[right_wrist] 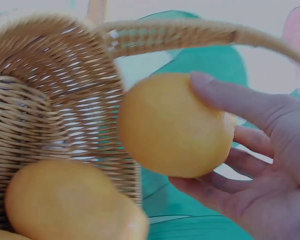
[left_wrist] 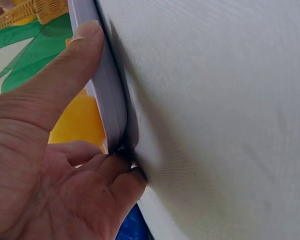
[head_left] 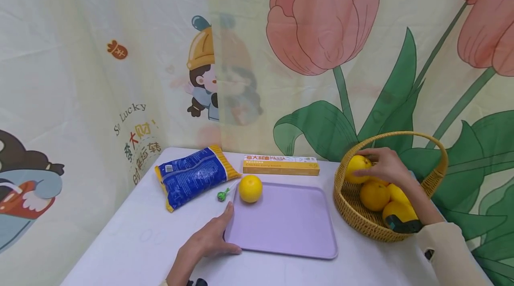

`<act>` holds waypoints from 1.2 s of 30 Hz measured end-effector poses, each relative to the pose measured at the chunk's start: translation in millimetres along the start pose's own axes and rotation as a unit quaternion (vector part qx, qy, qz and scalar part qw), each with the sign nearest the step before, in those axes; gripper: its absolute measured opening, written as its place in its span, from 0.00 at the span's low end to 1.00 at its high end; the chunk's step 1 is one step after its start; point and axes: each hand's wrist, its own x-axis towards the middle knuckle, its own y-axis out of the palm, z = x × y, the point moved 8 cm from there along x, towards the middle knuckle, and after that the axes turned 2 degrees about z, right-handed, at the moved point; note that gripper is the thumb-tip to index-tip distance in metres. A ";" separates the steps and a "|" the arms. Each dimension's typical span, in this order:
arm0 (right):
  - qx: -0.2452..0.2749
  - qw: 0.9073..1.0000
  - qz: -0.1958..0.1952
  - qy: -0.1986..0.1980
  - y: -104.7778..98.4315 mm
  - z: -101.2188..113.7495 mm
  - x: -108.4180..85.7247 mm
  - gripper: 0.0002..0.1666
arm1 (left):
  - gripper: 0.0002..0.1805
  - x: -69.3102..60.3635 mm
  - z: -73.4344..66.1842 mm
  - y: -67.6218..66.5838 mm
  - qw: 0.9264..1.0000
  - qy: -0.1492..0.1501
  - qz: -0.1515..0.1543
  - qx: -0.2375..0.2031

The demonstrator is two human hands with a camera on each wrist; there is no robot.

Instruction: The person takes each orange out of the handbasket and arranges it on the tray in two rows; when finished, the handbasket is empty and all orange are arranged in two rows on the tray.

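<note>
In the head view my right hand (head_left: 381, 165) grips a round yellow orange (head_left: 356, 169) at the left inner side of the wicker basket (head_left: 349, 208). Thumb and fingers wrap this orange (right_wrist: 175, 125) in the right wrist view, beside the basket's woven wall. Other fruit, including a darker orange (head_left: 375, 195), lies in the basket, partly covered by my arm. My left hand (head_left: 209, 234) holds the near left corner of the lilac tray (head_left: 285, 228). Its thumb (left_wrist: 72, 65) lies along the rim, with the other fingers curled by the corner. A yellow orange (head_left: 250, 188) sits at the tray's far left.
A blue and yellow packet (head_left: 196, 176) lies at the back left of the white table (head_left: 132, 232). Between packet and tray is a green lollipop (head_left: 222, 194). A pasta box (head_left: 281, 165) stands behind the tray, before a printed curtain (head_left: 249, 54). The basket's handle (head_left: 401, 133) arches over the right hand.
</note>
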 end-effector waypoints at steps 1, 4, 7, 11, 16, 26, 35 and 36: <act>0.000 1.000 0.001 0.000 -3.8 2.7 -3.9 0.47 | 0.72 0.1 -0.1 0.1 1.000 0.001 0.000 0.000; 0.007 1.000 0.001 -0.006 -15.6 12.4 -17.9 0.47 | 0.72 0.0 -0.4 0.1 1.000 0.003 0.001 -0.003; 0.032 0.999 0.002 -0.020 -26.8 21.5 -33.4 0.43 | 0.72 -0.5 -0.1 -0.3 1.000 0.004 0.000 -0.006; 0.069 0.996 -0.016 -0.058 -40.7 33.4 -55.0 0.37 | 0.72 -1.1 0.0 0.2 1.000 0.007 0.002 -0.011; 0.115 0.986 -0.040 -0.110 -39.3 56.0 -75.8 0.35 | 0.72 -2.1 1.0 -1.8 1.000 0.003 0.000 -0.010; 0.159 0.975 -0.016 -0.152 25.1 130.5 -67.2 0.37 | 0.71 -1.7 1.1 -4.7 1.000 0.003 -0.009 -0.012; 0.190 0.975 -0.004 -0.112 106.7 132.6 -10.9 0.36 | 0.70 -2.3 0.4 -2.0 1.000 0.001 -0.009 -0.015; 0.190 0.976 -0.008 -0.107 113.7 130.2 -5.4 0.36 | 0.70 -2.6 0.9 -2.0 1.000 -0.001 -0.009 -0.018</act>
